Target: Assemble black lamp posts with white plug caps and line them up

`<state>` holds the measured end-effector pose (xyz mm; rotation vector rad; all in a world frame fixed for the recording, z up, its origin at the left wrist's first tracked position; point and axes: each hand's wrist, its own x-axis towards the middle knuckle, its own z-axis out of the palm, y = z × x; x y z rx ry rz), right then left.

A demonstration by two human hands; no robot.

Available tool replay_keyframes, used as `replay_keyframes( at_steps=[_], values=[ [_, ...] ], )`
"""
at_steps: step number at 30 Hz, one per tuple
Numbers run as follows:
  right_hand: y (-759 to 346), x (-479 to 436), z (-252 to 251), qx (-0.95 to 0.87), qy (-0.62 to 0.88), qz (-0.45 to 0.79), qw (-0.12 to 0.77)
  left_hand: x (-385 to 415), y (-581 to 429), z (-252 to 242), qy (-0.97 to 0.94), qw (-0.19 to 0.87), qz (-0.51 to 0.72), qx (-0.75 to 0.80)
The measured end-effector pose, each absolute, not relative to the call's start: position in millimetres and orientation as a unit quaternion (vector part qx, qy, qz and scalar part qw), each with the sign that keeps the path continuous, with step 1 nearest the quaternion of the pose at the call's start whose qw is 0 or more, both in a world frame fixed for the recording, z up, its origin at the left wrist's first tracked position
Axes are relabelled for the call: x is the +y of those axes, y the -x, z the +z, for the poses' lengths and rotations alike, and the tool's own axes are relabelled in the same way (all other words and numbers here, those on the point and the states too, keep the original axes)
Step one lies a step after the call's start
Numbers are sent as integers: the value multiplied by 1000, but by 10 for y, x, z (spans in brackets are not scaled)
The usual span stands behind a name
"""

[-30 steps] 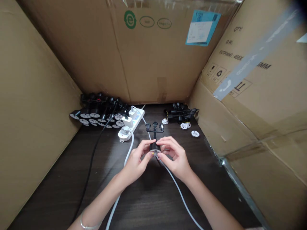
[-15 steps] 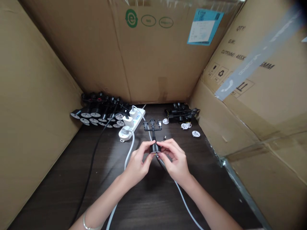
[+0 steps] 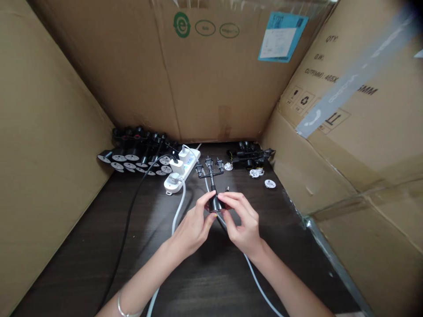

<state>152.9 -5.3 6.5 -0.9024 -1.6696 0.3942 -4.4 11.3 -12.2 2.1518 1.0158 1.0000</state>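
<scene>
Both hands hold a miniature black street lamp (image 3: 210,174) upright over the dark table, with several small lanterns on its crossbar. My left hand (image 3: 193,224) grips its black cylindrical base (image 3: 214,204) from the left. My right hand (image 3: 243,220) closes on the same base from the right, its fingertips against it. The fingers hide the underside of the base. A small dark metal-tipped part (image 3: 227,189) lies just above my right fingers.
A white power strip (image 3: 183,169) with plugs stands left of the lamp. A white cable (image 3: 175,220) and a black cord (image 3: 127,220) cross the dark wooden table (image 3: 82,246). Black lamp parts and white discs (image 3: 139,149) lie behind, between cardboard walls (image 3: 49,132).
My hands have drawn closer around the black base, covering the white disc seen earlier at its underside. The lamp has turned slightly, and its crossbar now tilts a little.
</scene>
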Motion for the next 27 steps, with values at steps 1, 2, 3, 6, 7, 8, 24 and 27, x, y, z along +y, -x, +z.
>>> replay_keyframes(
  at_steps=[1, 2, 3, 6, 7, 8, 24, 27],
  values=[
    [-1531, -53, 64, -713, 383, 159, 566, 109, 42, -134, -803, 273, 375, 375],
    [-1531, -53, 63, -715, 383, 153, 565, 108, 40, -142, -804, 268, 380, 370],
    [-1528, -53, 62, -716, 383, 149, 564, 109, 38, -146, -806, 262, 386, 366],
    [-1510, -52, 63, -718, 383, 154, 561, 120, 36, -127, -815, 234, 402, 346],
    [-1503, -52, 62, -717, 383, 160, 560, 124, 38, -114, -818, 220, 410, 338],
    [-1497, -53, 61, -716, 384, 168, 559, 127, 40, -99, -820, 207, 417, 332],
    [-1524, -54, -17, -748, 427, 191, 471, 107, 29, -44, -820, 208, 413, 338],
    [-1515, -74, -3, -743, 434, 188, 473, 90, 24, -36, -818, 209, 416, 339]
  ],
)
